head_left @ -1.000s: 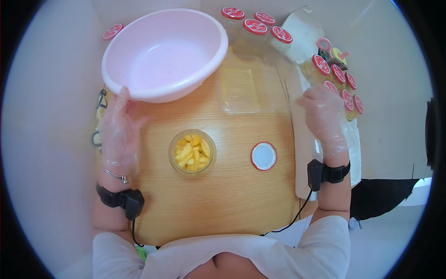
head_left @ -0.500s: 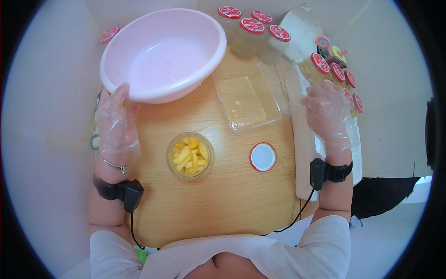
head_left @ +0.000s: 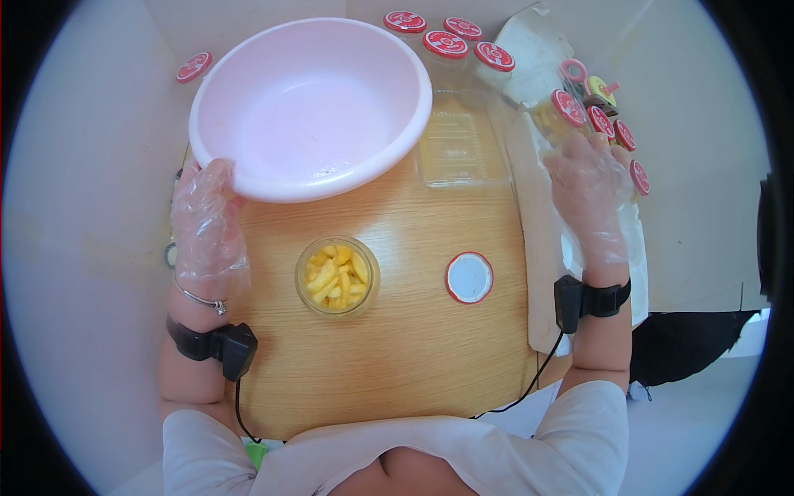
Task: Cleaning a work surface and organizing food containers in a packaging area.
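Observation:
My left hand [head_left: 207, 219], in a clear plastic glove, grips the near-left rim of a big pale pink basin [head_left: 306, 124]. The basin holds nothing but a few drops, and its near rim looks raised off the wooden table. My right hand [head_left: 589, 194], gloved the same way, is curled over the group of red-lidded jars [head_left: 568, 107] at the far right. Its fingertips are hidden, so what they grasp does not show. Between my arms stands an open glass jar [head_left: 372, 285] filled with yellow fruit pieces. To its right a jar lid [head_left: 470, 278] lies white inside up.
A clear plastic container [head_left: 463, 153] sits beside the basin. Several red-lidded jars [head_left: 445, 45] stand at the back, with another red lid [head_left: 193, 68] at back left. A white board [head_left: 542, 289] runs along the right side; pink-handled scissors [head_left: 572, 69] lie behind the jars.
The basin has shifted right and slightly toward me with my left hand. The clear container has slid back and right. My right hand has moved slightly farther over the jars, hiding more lids.

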`<state>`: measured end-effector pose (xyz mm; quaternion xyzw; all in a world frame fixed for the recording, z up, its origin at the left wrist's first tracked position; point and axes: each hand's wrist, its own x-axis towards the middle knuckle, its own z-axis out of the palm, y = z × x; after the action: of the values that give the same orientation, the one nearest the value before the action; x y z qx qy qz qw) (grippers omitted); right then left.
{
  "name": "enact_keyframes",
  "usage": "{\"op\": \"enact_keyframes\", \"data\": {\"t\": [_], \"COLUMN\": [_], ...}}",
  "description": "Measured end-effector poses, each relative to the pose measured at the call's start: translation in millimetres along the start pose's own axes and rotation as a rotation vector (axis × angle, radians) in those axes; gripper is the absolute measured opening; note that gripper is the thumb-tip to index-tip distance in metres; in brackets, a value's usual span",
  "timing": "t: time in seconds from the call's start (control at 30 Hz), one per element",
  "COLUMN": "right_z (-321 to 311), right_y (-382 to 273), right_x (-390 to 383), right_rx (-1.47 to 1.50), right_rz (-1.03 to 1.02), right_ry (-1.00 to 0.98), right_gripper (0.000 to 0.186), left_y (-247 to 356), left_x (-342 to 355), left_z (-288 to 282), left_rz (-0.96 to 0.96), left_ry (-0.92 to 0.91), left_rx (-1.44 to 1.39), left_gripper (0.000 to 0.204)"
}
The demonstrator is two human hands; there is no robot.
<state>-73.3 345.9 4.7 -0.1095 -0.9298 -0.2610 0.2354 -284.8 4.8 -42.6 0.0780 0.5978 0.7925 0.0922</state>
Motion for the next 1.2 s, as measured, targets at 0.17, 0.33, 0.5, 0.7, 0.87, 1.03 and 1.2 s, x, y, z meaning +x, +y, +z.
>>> {"op": "enact_keyframes", "data": {"t": [0.17,0.33,0.5,0.7,0.87,1.03,1.2], "right_z": [1.7,0.3,-5.5,-16.0,-1.8,-1.3,-11.0], "right_y": [3.3,-1.5,-11.7,-17.2,-18.0,-15.1,-21.7], "right_x": [0.3,3.6,7.2,2.1,1.8,2.5,1.1], "right_rx": [0.035,0.131,0.265,0.362,0.399,0.436,0.641], "right_rz": [0.005,-0.052,-0.129,-0.119,-0.138,-0.134,-0.112], "right_ry": [0.003,0.061,-0.036,0.01,0.06,0.075,0.102], "right_gripper": [0.015,0.027,0.041,0.043,0.042,0.041,0.047], "left_y": [-3.2,5.8,8.1,7.3,6.8,8.2,45.1], "left_x": [-3.7,-6.2,-21.2,-33.4,-21.2,-10.3,-39.6], "left_z": [-6.8,-1.1,-8.6,-41.6,-86.9,-102.7,-65.7], "left_rz": [-0.051,-0.153,-0.212,-0.029,0.022,0.133,-0.157], "left_ry": [-0.045,-0.001,0.068,0.146,0.146,-0.02,-0.041], "left_rx": [-0.015,0.018,0.032,0.178,1.005,1.593,0.598], "left_gripper": [0.009,0.016,0.031,0.044,0.049,0.044,0.03]}}
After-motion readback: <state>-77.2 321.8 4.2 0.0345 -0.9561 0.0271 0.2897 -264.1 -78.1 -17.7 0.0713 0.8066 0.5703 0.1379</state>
